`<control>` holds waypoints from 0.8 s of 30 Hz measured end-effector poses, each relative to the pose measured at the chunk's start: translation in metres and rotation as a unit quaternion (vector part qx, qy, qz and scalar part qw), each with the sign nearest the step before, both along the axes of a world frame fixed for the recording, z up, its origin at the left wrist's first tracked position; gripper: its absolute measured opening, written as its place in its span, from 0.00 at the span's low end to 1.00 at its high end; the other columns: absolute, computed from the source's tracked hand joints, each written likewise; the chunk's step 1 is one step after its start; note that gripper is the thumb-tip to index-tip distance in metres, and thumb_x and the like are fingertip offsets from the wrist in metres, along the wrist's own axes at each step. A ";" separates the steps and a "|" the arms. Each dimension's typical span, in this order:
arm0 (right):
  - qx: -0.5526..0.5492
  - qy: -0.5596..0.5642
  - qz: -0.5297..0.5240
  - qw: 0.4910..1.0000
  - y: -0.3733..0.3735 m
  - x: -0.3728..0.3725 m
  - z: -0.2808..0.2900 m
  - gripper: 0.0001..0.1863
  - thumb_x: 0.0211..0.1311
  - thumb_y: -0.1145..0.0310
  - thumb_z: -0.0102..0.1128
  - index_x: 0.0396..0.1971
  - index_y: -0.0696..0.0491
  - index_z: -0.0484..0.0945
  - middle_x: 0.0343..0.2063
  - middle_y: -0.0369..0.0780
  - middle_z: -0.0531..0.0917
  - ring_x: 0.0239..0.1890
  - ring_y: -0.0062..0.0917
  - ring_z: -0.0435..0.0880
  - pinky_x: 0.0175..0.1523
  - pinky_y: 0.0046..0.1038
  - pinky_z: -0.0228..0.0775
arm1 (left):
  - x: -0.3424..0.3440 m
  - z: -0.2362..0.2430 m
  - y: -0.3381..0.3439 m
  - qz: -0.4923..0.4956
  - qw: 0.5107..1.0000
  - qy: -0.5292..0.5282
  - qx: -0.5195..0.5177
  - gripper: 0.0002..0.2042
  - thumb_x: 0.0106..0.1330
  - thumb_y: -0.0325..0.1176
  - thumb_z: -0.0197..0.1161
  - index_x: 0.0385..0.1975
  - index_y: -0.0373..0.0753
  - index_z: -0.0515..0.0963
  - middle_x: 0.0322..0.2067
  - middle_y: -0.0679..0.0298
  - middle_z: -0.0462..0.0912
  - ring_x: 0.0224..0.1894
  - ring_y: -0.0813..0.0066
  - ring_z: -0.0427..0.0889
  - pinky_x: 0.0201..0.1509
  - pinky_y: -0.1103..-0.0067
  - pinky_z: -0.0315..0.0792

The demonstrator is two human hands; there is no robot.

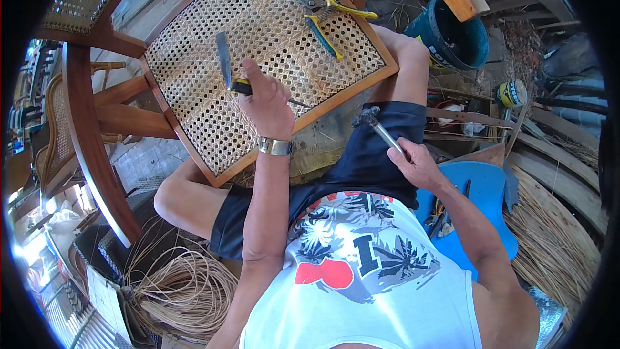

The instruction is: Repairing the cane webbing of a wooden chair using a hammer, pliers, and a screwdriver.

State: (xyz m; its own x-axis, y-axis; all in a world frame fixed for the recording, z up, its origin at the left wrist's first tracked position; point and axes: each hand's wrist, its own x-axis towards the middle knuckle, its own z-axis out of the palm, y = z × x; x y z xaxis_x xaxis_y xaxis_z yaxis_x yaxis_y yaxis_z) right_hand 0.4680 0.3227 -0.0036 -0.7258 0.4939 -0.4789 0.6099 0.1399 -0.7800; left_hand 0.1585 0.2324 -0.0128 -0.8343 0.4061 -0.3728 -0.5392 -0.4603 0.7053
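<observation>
My left hand (pixel 266 98), with a metal watch on its wrist, is closed above the woven cane seat (pixel 213 10) of a wooden chair. It grips a screwdriver (pixel 241 86) by its black and yellow handle; a thin dark shaft shows past the hand's other side. A flat metal blade (pixel 223 55) meets the handle's end; whether it is a separate tool, I cannot tell. Over my right thigh, my right hand (pixel 416 163) is wrapped round the metal handle of a hammer (pixel 382 132), its dark head pointing up and left. Yellow-handled pruning shears (pixel 320 14) lie spread on the seat's far part.
A dark teal bucket (pixel 475 45) stands at far right, near a small yellow can (pixel 512 94). Beside my right arm a blue plastic surface (pixel 481 203) holds tools. Coiled cane (pixel 184 287) lies lower left, cane strands (pixel 549 245) lower right. The chair's curved wooden leg (pixel 90 136) rises at left.
</observation>
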 end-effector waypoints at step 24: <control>0.283 0.057 0.115 0.951 0.008 -0.093 0.170 0.13 0.74 0.62 0.55 0.35 0.57 0.73 0.21 0.49 0.78 0.22 0.47 0.79 0.29 0.41 0.70 | 0.033 0.002 0.001 -0.212 0.842 0.486 -0.101 0.16 0.67 0.30 0.65 0.20 0.37 0.66 0.13 0.67 0.62 0.18 0.84 0.59 0.21 0.80 0.58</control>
